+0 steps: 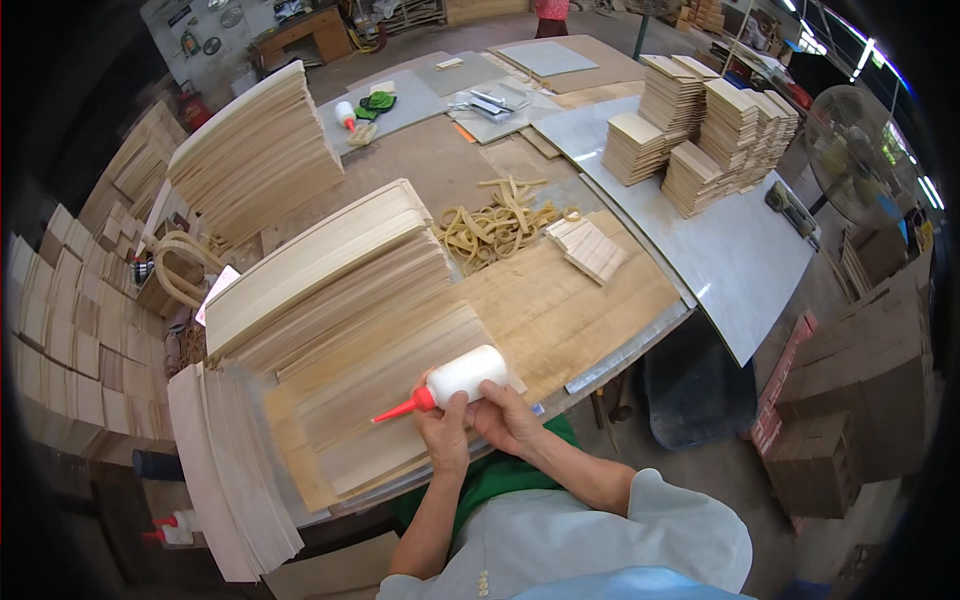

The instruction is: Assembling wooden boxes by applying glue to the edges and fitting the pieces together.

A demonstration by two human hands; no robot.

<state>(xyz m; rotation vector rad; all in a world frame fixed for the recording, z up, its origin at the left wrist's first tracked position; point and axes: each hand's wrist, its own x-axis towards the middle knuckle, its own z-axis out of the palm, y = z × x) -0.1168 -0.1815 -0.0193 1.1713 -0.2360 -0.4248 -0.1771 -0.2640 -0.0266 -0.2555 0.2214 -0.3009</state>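
Head view, bottle (466, 374) crosswise, nozzle (408, 405) leftward

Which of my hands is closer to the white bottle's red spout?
Left. Your left hand is at the cap end of the white bottle, close to the red spout; your right hand is farther away, toward the bottle's base.

The near bottle (462, 378) is white, its nozzle (400, 407) bright red. Left, the wood stack (330, 270) is cream — streaked with brown; the strips (492, 232) golden tan. Right, a board (725, 285) shows pale blue-grey; near, a shirt (570, 535) similar.
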